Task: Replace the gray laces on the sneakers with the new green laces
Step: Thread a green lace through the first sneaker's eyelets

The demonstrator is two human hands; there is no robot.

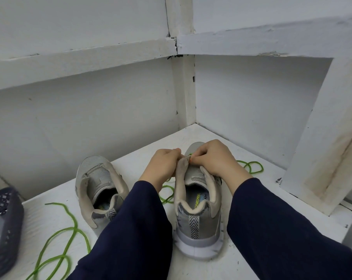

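Note:
Two grey sneakers stand heel-toward-me on a white surface. The left sneaker has no lace in it. The right sneaker is between my hands. My left hand grips its left eyelet flap near the toe. My right hand pinches a green lace at that flap; the lace runs out to the right and also loops under my left wrist. A second green lace lies loose at the front left. No grey lace is in view.
White walls and wooden beams close in the corner behind the shoes. A slanted white board leans at the right. A dark perforated basket sits at the left edge.

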